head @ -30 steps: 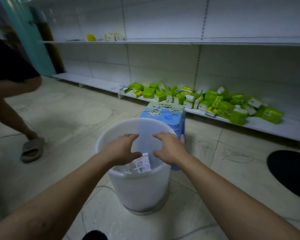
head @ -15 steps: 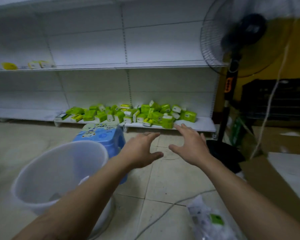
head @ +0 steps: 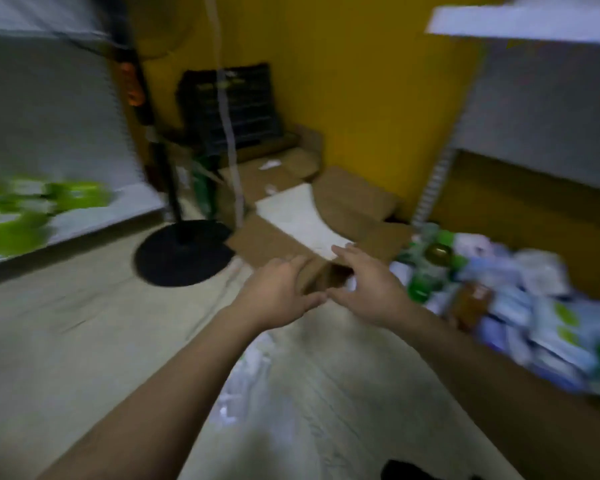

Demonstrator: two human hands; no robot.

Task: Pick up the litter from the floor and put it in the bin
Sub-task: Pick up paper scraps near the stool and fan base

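The left hand (head: pixel 278 293) and right hand (head: pixel 369 289) are hovering side by side, fingers spread, holding nothing. Clear plastic litter (head: pixel 248 370) is lying on the floor (head: pixel 84 341) beneath the left forearm; blur is hiding any lettering.

this looks like a small shop, seen in a corner used partly for stock. on the left runs a low white shelf (head: pixel 132 204) with a plain white back panel (head: pixel 49 116), the sort of racking shops use, and on it lies a heap of green packets (head: pixel 32 209), many of one kind. on the right a slotted upright (head: pixel 433 181) carries a white top shelf (head: pixel 520 19), and below it lies a pile of wrapped packs (head: pixel 520 306); blur hides their labels. flattened cardboard (head: pixel 354 199) covers the corner by the yellow wall (head: pixel 361 81), with a black crate (head: pixel 236 109) behind. a fan stand's round base (head: pixel 184 254) sits on the pale tiled floor (head: pixel 66 341).
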